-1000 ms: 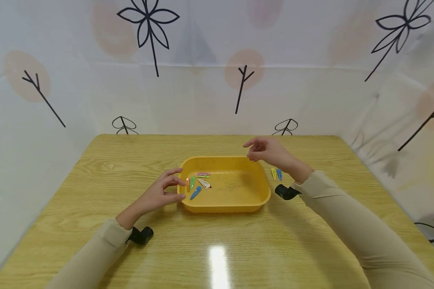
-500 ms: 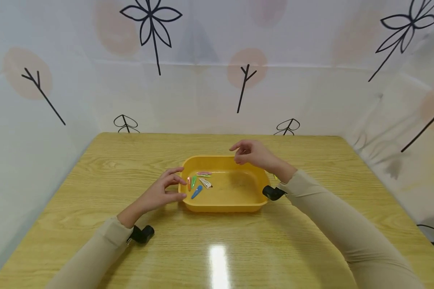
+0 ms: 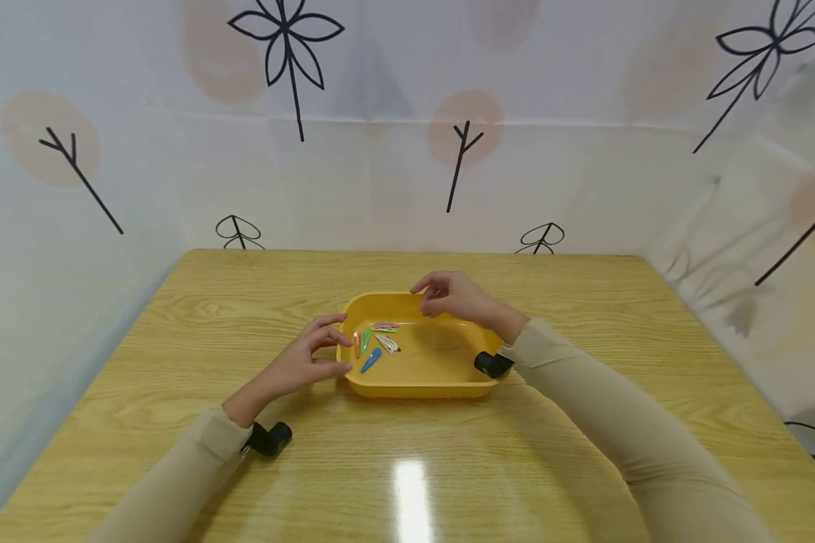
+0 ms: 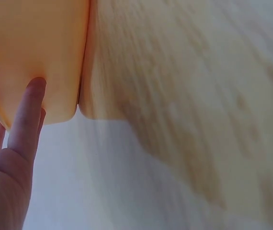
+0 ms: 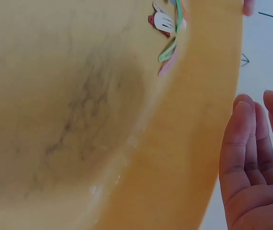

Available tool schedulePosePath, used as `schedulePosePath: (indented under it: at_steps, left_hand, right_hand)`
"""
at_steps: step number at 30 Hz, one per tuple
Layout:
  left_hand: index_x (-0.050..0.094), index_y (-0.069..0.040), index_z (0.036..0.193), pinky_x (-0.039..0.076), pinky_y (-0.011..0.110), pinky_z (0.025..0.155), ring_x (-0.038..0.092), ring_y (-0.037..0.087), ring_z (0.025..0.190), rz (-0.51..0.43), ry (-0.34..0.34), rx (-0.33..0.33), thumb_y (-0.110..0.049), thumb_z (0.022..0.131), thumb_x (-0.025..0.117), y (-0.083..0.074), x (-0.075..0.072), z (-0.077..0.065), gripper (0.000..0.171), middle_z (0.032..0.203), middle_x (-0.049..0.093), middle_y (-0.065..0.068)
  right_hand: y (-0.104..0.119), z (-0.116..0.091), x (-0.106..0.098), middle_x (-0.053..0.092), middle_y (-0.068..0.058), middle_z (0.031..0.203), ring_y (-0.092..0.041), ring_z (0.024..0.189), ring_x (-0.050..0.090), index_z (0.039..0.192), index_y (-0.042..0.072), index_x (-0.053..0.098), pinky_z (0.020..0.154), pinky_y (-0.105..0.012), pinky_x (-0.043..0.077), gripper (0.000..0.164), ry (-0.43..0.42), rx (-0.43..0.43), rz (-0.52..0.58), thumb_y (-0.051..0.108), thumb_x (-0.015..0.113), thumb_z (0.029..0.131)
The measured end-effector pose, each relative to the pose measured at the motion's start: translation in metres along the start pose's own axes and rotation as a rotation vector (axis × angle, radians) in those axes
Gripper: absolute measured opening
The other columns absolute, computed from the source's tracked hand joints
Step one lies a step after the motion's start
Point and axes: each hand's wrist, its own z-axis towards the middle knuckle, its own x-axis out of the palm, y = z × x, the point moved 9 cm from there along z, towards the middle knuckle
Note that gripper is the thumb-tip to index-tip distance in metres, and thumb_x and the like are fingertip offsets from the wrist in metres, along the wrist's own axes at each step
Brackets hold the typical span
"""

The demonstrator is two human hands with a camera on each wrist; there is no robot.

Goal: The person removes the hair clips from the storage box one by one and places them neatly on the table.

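A yellow plastic tray [image 3: 414,391] stands mid-table with several snap hair clips in its left part. Among them are a blue hair clip [image 3: 370,360], a white hair clip [image 3: 385,344] with a red end, an orange one, a green one and a pink one. My left hand [image 3: 304,360] holds the tray's left end, its thumb [image 4: 28,112] against the outer wall. Over the far rim hovers my right hand [image 3: 455,296], fingers loosely bent and thumb apart from them. Nothing shows between these fingers in the right wrist view.
The wood-grain table [image 3: 353,467] reaches back to a white cloth [image 3: 367,181] printed with flowers and twigs. A black wrist camera [image 3: 268,439] sits on the left wrist, another on the right. Light glares off the table's front.
My right hand has moved left along the far side of the tray. Its forearm now hides the yellow and blue hair clips that lay right of the tray. The left hand stays put.
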Motion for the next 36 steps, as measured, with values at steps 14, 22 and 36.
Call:
schedulePosePath:
  at_steps: [14,22,36]
  left_hand:
    - [0.055,0.008,0.108,0.05,0.034,0.087,0.037,0.04,0.124,-0.022,0.016,0.014,-0.012,0.085,0.07,0.001,0.001,0.002,0.034,0.148,0.02,0.012]
    - [0.056,0.008,0.107,0.05,0.034,0.086,0.038,0.039,0.123,-0.03,0.012,0.005,-0.012,0.084,0.07,0.001,0.0,0.002,0.034,0.148,0.021,0.01]
    - [0.055,0.009,0.107,0.05,0.033,0.086,0.036,0.038,0.125,-0.046,0.008,-0.011,-0.01,0.084,0.07,-0.002,0.001,0.0,0.033,0.148,0.02,0.009]
  right_hand:
    - [-0.006,0.022,0.033,0.062,-0.02,0.105,-0.024,0.095,0.06,0.117,-0.009,0.056,0.084,-0.032,0.05,0.031,0.139,-0.073,-0.086,-0.006,0.061,0.086]
    - [-0.01,0.029,0.048,0.058,-0.02,0.115,-0.029,0.106,0.057,0.119,-0.009,0.055,0.09,-0.03,0.047,0.035,0.222,-0.119,-0.139,-0.01,0.06,0.085]
    - [-0.009,0.035,0.062,0.063,-0.017,0.107,-0.025,0.1,0.06,0.119,-0.007,0.055,0.087,-0.029,0.049,0.035,0.29,-0.169,-0.275,-0.012,0.056,0.085]
